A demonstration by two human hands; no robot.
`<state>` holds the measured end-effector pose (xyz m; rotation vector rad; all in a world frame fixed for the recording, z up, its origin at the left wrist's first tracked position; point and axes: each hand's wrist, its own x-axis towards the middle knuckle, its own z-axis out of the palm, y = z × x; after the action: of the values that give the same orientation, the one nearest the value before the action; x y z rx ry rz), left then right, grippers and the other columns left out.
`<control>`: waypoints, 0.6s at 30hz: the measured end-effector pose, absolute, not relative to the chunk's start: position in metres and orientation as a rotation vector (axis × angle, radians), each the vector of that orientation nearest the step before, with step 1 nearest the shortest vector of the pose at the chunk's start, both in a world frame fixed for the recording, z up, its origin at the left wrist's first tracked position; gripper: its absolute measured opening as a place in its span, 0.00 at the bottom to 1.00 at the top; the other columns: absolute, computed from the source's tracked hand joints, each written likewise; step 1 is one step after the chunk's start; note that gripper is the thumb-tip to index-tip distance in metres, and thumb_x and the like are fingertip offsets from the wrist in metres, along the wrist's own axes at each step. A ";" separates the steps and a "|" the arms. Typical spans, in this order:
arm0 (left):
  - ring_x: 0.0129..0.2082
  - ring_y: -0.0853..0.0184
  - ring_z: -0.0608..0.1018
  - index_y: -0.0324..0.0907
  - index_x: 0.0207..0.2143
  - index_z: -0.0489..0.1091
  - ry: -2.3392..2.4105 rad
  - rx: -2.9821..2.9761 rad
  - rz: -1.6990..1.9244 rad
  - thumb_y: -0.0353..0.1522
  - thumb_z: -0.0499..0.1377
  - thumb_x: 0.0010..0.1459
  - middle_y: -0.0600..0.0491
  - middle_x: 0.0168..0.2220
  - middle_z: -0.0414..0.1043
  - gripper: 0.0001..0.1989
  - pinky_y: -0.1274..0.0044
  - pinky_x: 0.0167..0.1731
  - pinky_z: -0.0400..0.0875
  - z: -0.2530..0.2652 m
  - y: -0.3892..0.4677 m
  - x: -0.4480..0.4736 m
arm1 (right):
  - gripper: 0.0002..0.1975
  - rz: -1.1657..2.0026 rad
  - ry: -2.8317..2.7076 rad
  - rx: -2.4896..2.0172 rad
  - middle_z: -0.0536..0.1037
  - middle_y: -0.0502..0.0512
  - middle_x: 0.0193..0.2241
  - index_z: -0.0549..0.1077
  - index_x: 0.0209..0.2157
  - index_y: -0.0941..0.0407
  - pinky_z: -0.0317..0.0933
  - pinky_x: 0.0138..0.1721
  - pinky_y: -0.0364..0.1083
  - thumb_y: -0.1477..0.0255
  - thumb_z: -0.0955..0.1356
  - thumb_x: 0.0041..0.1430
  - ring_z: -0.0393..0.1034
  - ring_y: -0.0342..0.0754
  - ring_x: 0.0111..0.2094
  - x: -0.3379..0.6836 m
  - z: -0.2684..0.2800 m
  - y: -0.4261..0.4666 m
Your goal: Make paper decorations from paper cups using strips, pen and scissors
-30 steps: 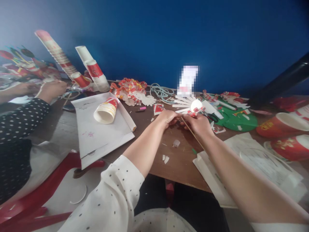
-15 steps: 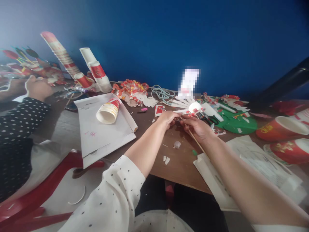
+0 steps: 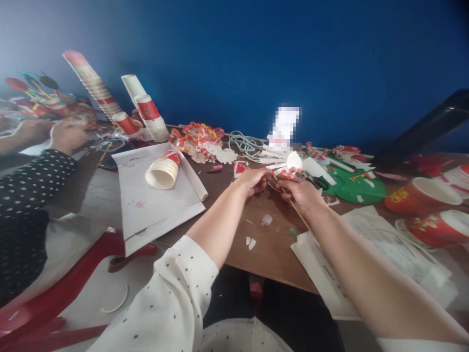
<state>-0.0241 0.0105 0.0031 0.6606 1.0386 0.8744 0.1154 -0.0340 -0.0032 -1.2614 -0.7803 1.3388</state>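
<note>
A paper cup cut into white strips (image 3: 294,160), with a white round base and red-patterned strip ends, is at my fingertips over the brown table. My left hand (image 3: 254,182) is closed, its thumb and fingers pinching at the near strips of this cup; the exact grip is partly hidden. In my right hand (image 3: 299,193), closed too, is a thin wooden stick (image 3: 297,210), which slants from the fingertips down under my forearm. Where stick and cup meet is too small to make out.
A white box lid (image 3: 146,215) bears stacked paper cups (image 3: 161,173). More cup stacks (image 3: 152,120) stand behind. Scissors (image 3: 320,181), a green disc (image 3: 361,188) and red cups (image 3: 421,195) lie rightward. A co-worker's hands (image 3: 69,134) are at the left.
The cut cup's strips have shifted slightly, and my left fingers have curled a little more beside them. The view has drifted slightly. My right hand keeps hold of the stick.
</note>
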 end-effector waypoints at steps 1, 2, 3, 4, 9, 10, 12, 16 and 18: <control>0.15 0.81 0.65 0.35 0.22 0.71 1.036 0.671 0.864 0.26 0.67 0.54 0.55 0.18 0.68 0.09 0.87 0.15 0.60 0.004 0.009 -0.024 | 0.12 1.341 -0.797 -1.262 0.75 0.55 0.23 0.79 0.27 0.59 0.45 0.15 0.36 0.80 0.73 0.34 0.67 0.43 0.26 0.116 -0.003 -0.034; 0.15 0.81 0.65 0.35 0.23 0.71 1.036 0.684 0.858 0.24 0.67 0.52 0.56 0.18 0.68 0.09 0.87 0.16 0.61 0.006 0.008 -0.024 | 0.12 1.344 -0.815 -1.265 0.75 0.54 0.23 0.79 0.27 0.59 0.44 0.15 0.36 0.79 0.73 0.34 0.66 0.43 0.26 0.117 -0.003 -0.034; 0.15 0.81 0.65 0.34 0.22 0.72 1.040 0.695 0.854 0.23 0.68 0.51 0.56 0.18 0.68 0.08 0.87 0.16 0.61 0.007 0.007 -0.024 | 0.12 1.346 -0.831 -1.269 0.75 0.54 0.23 0.79 0.27 0.59 0.44 0.15 0.36 0.79 0.73 0.34 0.66 0.42 0.25 0.118 -0.004 -0.034; 0.15 0.81 0.65 0.34 0.22 0.72 1.044 0.704 0.853 0.23 0.68 0.51 0.56 0.18 0.68 0.08 0.87 0.17 0.62 0.007 0.005 -0.024 | 0.11 1.345 -0.845 -1.273 0.74 0.54 0.22 0.79 0.27 0.59 0.43 0.15 0.37 0.78 0.73 0.33 0.65 0.41 0.25 0.118 -0.004 -0.034; 0.18 0.79 0.68 0.34 0.23 0.72 1.057 0.666 0.866 0.23 0.68 0.50 0.54 0.20 0.71 0.08 0.87 0.20 0.67 0.004 0.004 -0.023 | 0.09 1.349 -0.881 -1.240 0.71 0.51 0.19 0.76 0.21 0.59 0.42 0.16 0.37 0.75 0.75 0.31 0.59 0.38 0.22 0.119 -0.006 -0.036; 0.18 0.79 0.68 0.34 0.23 0.72 1.051 0.651 0.868 0.23 0.68 0.50 0.54 0.21 0.71 0.08 0.87 0.20 0.68 0.003 0.005 -0.023 | 0.09 1.360 -0.884 -1.218 0.71 0.51 0.19 0.76 0.20 0.59 0.42 0.16 0.37 0.75 0.76 0.30 0.58 0.38 0.22 0.119 -0.007 -0.036; 0.19 0.79 0.69 0.34 0.23 0.72 1.031 0.636 0.866 0.23 0.69 0.49 0.53 0.21 0.72 0.08 0.87 0.20 0.68 0.002 0.006 -0.024 | 0.10 1.372 -0.887 -1.182 0.70 0.51 0.19 0.76 0.21 0.59 0.42 0.16 0.37 0.74 0.76 0.30 0.58 0.37 0.22 0.119 -0.008 -0.036; 0.16 0.79 0.67 0.34 0.22 0.74 1.036 0.653 0.832 0.20 0.65 0.52 0.54 0.18 0.69 0.07 0.87 0.19 0.66 0.005 0.005 -0.023 | 0.10 1.370 -0.900 -1.238 0.72 0.52 0.19 0.78 0.23 0.60 0.44 0.16 0.38 0.74 0.76 0.33 0.59 0.38 0.20 0.119 -0.013 -0.035; 0.15 0.79 0.66 0.34 0.21 0.73 1.070 0.614 0.843 0.18 0.64 0.50 0.55 0.17 0.68 0.08 0.87 0.18 0.64 0.008 0.003 -0.021 | 0.09 1.347 -0.912 -1.297 0.73 0.52 0.19 0.79 0.25 0.59 0.46 0.16 0.38 0.74 0.75 0.35 0.60 0.38 0.20 0.118 -0.015 -0.035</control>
<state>-0.0210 0.0027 0.0080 0.6143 1.0695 0.8426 0.1182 -0.0346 -0.0153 -1.2967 -0.9118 1.3467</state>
